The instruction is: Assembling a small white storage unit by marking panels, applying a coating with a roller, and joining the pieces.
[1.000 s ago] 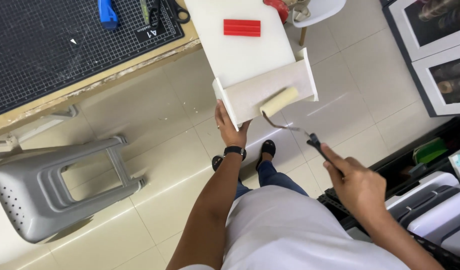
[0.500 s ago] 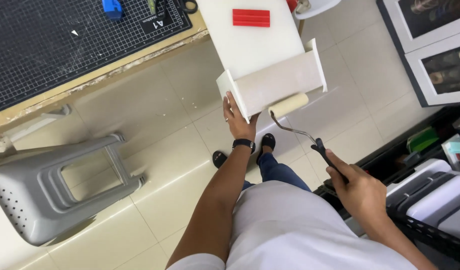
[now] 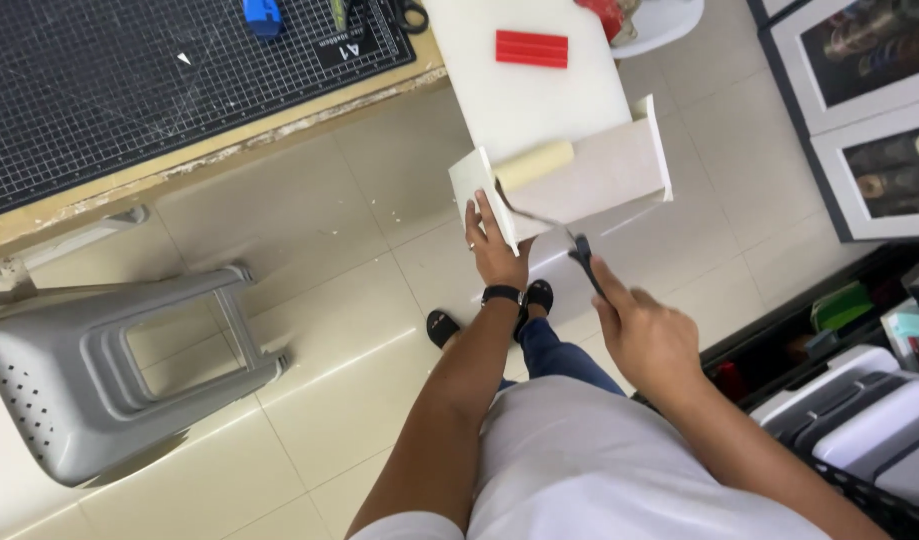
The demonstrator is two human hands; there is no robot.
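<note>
Head view: roller (image 3: 534, 165) shifted from the right part of the white shelf piece (image 3: 599, 165) over to its left end. Right hand (image 3: 649, 335) fingers clenched round the roller handle, left hand (image 3: 494, 250) fingers spread flat, bracing the left end panel, piece sticking off the table (image 3: 279, 130) edge.

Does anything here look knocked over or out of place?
Yes: the grey plastic stool lies tipped on its side on the tiled floor, legs pointing right. Otherwise nothing stands out: the left hand steadies the white box while the right hand works a paint roller inside it.
</note>
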